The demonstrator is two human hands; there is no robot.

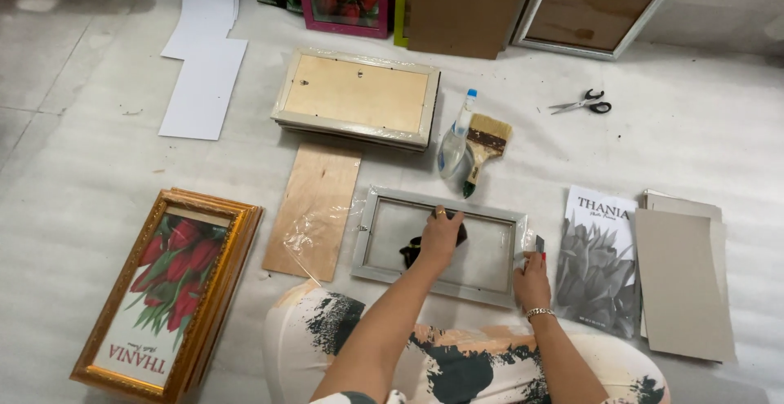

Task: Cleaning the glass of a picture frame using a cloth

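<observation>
A grey-white picture frame [376, 208] lies flat on the white floor in front of me, its glass facing up. My left hand [439, 237] presses a dark cloth [411, 250] onto the glass near the middle. My right hand [532, 277] rests at the frame's right edge and holds a small dark tool [539, 244], its tip pointing up. A bracelet sits on my right wrist.
A plywood backing board [314, 208] with plastic wrap lies left of the frame. Behind it are a stack of frames [357, 98], a spray bottle [456, 139], a paintbrush [483, 149] and scissors [584, 104]. A grey print [598, 261] and cardboard sheets [684, 281] lie right; a gold tulip frame [167, 290] left.
</observation>
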